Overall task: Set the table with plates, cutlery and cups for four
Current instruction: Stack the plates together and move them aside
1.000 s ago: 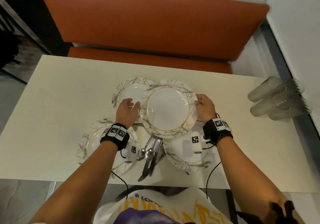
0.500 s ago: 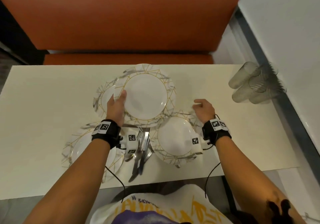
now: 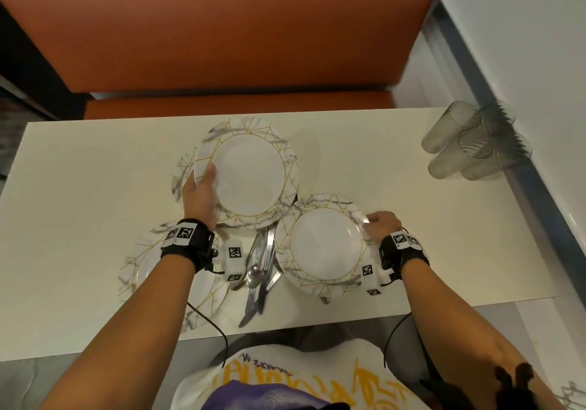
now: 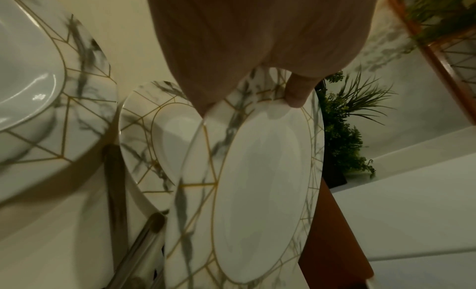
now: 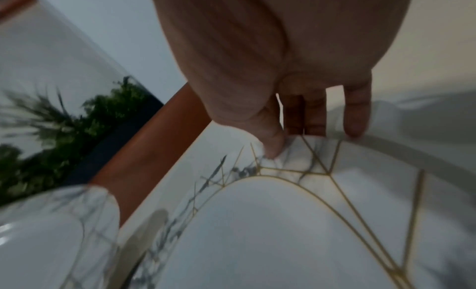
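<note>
Now left hand (image 3: 199, 197) holds raised plate (image 3: 250, 175) tilted.

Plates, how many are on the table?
4. One lifted in the left hand, top plate; one beneath it; one near left; one under the right hand, right plate. No others show.

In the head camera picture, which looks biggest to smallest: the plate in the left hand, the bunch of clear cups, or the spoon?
1. Plate in the left hand, though raised nearer the camera.
2. Bunch of clear cups.
3. Spoon.
</note>
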A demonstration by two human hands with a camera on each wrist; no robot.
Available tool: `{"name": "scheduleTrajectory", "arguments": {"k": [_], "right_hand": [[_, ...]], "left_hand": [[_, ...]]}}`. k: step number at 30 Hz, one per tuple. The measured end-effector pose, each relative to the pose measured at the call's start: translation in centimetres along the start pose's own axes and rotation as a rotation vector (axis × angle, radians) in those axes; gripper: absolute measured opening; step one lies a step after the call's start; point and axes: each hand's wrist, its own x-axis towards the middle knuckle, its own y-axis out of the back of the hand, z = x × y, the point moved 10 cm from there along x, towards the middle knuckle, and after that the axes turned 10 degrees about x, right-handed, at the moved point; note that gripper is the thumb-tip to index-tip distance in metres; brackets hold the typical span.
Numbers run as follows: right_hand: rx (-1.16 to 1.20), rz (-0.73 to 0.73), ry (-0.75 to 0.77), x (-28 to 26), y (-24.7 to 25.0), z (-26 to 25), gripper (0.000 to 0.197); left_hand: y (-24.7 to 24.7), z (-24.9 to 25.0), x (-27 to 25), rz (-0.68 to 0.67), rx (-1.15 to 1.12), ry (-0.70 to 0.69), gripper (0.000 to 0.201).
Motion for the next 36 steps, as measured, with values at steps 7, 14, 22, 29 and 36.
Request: {"name": "scheduleTrajectory", "arguments": {"k": [7,14,22,29,36], "right_hand": [[0.242,0.004,0.056,0.5,5.8,-2.7,0.033],[0.455,0.185,0.241,1.0,11.5,-7.3,0.027],[0.591,0.207,0.168,0.7,5.6,-8.7,0.031],[0.513,0.108,0.130,-0.4,-1.4,-11.1,0.025],[0.372,0.018,0.240,-1.1,-5.7,-16.2,0.044]], "left_hand": [[-0.8,1.4,-0.8,0.027,-0.007,0.008,0.057],[-3.7,1.8,-1.3,-0.070,0.075,-0.023,0.046],[-4.7,-2.3,-1.0,-0.149,-0.069,0.212,0.079],[-2.8,-2.9,-1.5,-0.071,-0.079,0.297,0.065],[0.1,-2.4,-0.6,-0.018,-0.103,0.264,0.060]]}}
